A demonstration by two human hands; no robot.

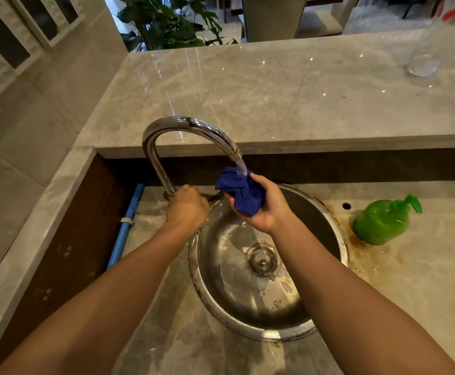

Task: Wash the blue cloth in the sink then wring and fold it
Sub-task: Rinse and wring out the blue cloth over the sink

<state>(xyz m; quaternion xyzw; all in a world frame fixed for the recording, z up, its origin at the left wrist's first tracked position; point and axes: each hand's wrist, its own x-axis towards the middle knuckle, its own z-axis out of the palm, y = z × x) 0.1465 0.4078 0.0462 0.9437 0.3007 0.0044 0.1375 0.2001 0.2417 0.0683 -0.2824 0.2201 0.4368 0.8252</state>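
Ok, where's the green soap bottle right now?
In the head view, the green soap bottle sits on the counter right of the round sink, near its rim.

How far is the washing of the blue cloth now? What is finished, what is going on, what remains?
Done: suds in the round steel sink suggest soaping has happened. In hand: the right hand grips the bunched blue cloth under water running from the curved chrome tap, whose base the left hand grips. Left: wringing and folding; the cloth is crumpled, not folded.
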